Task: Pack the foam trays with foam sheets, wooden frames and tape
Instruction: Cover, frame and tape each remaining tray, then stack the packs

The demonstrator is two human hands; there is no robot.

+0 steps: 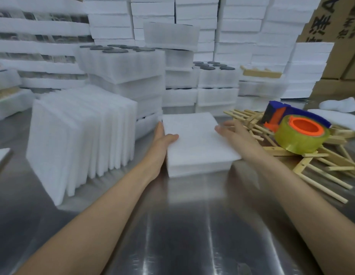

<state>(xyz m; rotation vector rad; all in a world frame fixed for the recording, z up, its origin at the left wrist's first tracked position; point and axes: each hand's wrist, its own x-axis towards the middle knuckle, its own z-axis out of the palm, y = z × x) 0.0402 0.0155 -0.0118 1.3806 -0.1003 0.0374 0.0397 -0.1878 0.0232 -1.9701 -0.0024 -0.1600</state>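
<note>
Foam stack (196, 143) lies on the table (182, 225) between my hands. My left hand (162, 137) is flat against its left side with the thumb over the top edge, and my right hand (232, 130) is open, fingers straight, on its right edge. No frame or tape is on it yet: wooden frames (331, 167) and tape roll (299, 135) lie right of my right hand and upright foam sheets (79, 135) left of my left, so I judge packing early. Blur hides the stack's layers, so I cannot tell tray from sheets.
</note>
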